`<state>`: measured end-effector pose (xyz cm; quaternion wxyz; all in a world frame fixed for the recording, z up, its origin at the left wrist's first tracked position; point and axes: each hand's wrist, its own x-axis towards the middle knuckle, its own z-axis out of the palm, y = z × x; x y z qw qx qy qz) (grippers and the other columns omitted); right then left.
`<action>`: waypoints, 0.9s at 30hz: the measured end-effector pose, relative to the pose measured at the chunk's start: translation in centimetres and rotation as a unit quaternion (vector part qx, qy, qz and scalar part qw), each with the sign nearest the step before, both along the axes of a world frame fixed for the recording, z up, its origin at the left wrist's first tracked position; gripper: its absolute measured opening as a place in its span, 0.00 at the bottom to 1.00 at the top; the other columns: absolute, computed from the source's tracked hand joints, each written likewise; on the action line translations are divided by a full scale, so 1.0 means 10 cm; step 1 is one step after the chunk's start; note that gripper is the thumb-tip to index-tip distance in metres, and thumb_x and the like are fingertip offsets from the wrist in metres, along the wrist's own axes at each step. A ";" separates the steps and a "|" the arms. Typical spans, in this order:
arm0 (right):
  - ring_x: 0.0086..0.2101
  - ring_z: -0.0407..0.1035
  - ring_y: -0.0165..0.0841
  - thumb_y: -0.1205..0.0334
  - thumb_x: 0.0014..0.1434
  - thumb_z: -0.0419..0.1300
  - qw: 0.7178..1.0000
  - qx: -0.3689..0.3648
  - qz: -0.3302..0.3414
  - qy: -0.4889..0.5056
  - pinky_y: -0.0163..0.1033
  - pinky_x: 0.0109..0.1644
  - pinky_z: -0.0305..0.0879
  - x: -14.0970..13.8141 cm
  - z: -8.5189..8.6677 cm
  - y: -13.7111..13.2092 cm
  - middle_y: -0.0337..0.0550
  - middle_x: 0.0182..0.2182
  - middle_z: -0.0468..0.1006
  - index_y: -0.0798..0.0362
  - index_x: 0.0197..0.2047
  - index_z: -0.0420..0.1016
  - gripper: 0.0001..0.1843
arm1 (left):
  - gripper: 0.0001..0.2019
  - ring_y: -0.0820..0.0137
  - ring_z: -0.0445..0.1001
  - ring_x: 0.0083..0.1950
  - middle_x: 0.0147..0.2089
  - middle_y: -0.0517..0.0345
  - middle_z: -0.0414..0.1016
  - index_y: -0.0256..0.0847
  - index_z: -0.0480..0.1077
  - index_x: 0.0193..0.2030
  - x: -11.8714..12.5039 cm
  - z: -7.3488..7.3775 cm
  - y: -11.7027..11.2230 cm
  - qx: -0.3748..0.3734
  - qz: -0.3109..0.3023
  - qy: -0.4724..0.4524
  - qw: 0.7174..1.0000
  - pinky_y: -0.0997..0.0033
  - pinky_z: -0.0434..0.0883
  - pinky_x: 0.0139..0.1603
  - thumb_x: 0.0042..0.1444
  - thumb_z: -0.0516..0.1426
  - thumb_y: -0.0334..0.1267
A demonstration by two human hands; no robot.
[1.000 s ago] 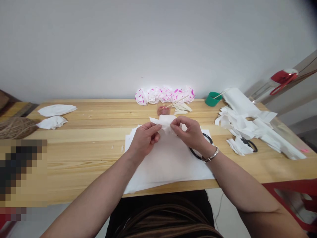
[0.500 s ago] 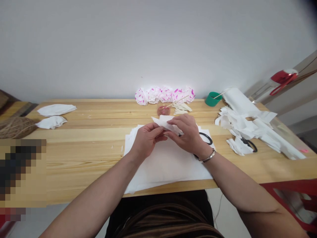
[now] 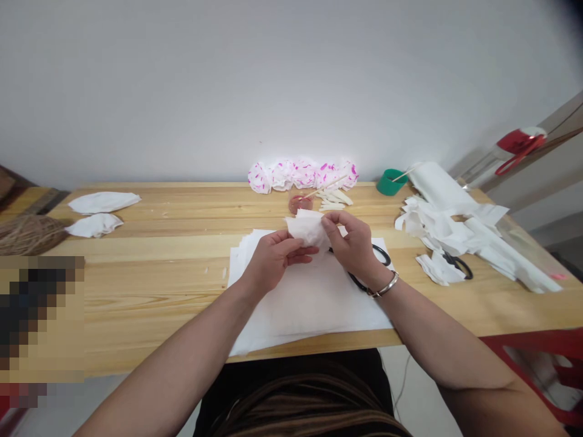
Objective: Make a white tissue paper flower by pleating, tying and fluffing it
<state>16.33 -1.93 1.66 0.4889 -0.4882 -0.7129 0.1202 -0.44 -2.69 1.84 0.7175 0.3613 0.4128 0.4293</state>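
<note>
A small folded piece of white tissue paper [image 3: 306, 229] is held up between both hands above a stack of white tissue sheets [image 3: 305, 300] on the wooden table [image 3: 150, 267]. My left hand [image 3: 273, 258] pinches its lower left part, fingers closed. My right hand [image 3: 353, 246], with a silver bangle on the wrist, grips its right side, fingers curled round it. Black-handled scissors [image 3: 380, 258] lie partly hidden under my right wrist.
Along the wall lie pink-speckled paper flowers [image 3: 303, 173], a small dish with a stick [image 3: 299, 202], white strips [image 3: 334, 199] and a green cup [image 3: 390, 181]. Paper scraps and a second pair of scissors [image 3: 458, 264] lie right. Two folded tissues [image 3: 98, 212] and twine [image 3: 27, 233] lie left.
The flat, pointed tissue piece has been gathered into a rounder bunch. My right hand has shifted slightly right and up along it, and my left hand has stayed put.
</note>
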 end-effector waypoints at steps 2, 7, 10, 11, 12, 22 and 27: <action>0.29 0.67 0.31 0.61 0.60 0.52 1.000 -0.015 0.025 -0.004 0.38 0.36 0.62 -0.01 0.00 -0.02 0.40 0.27 0.74 0.52 0.32 0.69 0.07 | 0.11 0.61 0.79 0.36 0.36 0.47 0.79 0.33 0.74 0.35 0.00 0.01 0.00 -0.004 -0.003 0.000 1.000 0.67 0.74 0.33 0.48 0.62 0.40; 0.30 0.67 0.30 0.60 0.60 0.53 0.998 -0.021 0.062 -0.006 0.38 0.37 0.63 -0.01 0.04 -0.06 0.40 0.27 0.74 0.52 0.33 0.69 0.07 | 0.15 0.64 0.79 0.31 0.35 0.48 0.79 0.34 0.74 0.38 0.00 0.00 -0.01 0.008 -0.004 0.033 0.999 0.70 0.73 0.28 0.50 0.61 0.45; 0.32 0.68 0.31 0.56 0.57 0.58 0.997 0.003 0.079 -0.019 0.40 0.40 0.63 0.00 0.06 -0.07 0.41 0.30 0.74 0.52 0.41 0.69 0.11 | 0.13 0.66 0.78 0.30 0.33 0.51 0.78 0.36 0.74 0.37 0.01 0.01 -0.04 0.031 -0.020 0.044 0.998 0.71 0.73 0.28 0.51 0.60 0.45; 0.33 0.68 0.32 0.54 0.56 0.59 0.996 0.014 0.080 -0.038 0.41 0.42 0.63 -0.01 0.06 -0.07 0.41 0.31 0.75 0.52 0.42 0.69 0.14 | 0.12 0.66 0.78 0.30 0.31 0.52 0.78 0.36 0.74 0.35 0.02 0.01 -0.05 0.038 -0.026 0.046 0.998 0.71 0.73 0.29 0.51 0.60 0.44; 0.34 0.68 0.33 0.53 0.54 0.61 0.995 0.028 0.077 -0.061 0.42 0.43 0.62 -0.01 0.06 -0.07 0.42 0.32 0.75 0.52 0.43 0.70 0.15 | 0.11 0.66 0.78 0.30 0.30 0.54 0.77 0.36 0.74 0.33 0.02 0.02 -0.05 0.042 -0.031 0.047 0.998 0.71 0.73 0.29 0.51 0.60 0.43; 0.26 0.63 0.29 0.58 0.61 0.53 1.000 -0.011 -0.014 -0.013 0.35 0.33 0.60 -0.01 0.00 0.01 0.38 0.22 0.71 0.53 0.27 0.72 0.13 | 0.17 0.62 0.79 0.32 0.33 0.49 0.78 0.34 0.71 0.40 0.03 -0.02 -0.05 0.021 -0.036 0.021 0.999 0.64 0.75 0.34 0.55 0.57 0.48; 0.24 0.61 0.27 0.57 0.59 0.54 0.991 -0.101 -0.050 0.076 0.33 0.29 0.58 0.01 0.03 0.03 0.37 0.22 0.71 0.55 0.29 0.74 0.13 | 0.18 0.61 0.79 0.31 0.32 0.49 0.78 0.33 0.70 0.40 0.03 -0.02 -0.05 0.019 -0.018 0.016 1.000 0.62 0.76 0.33 0.56 0.55 0.49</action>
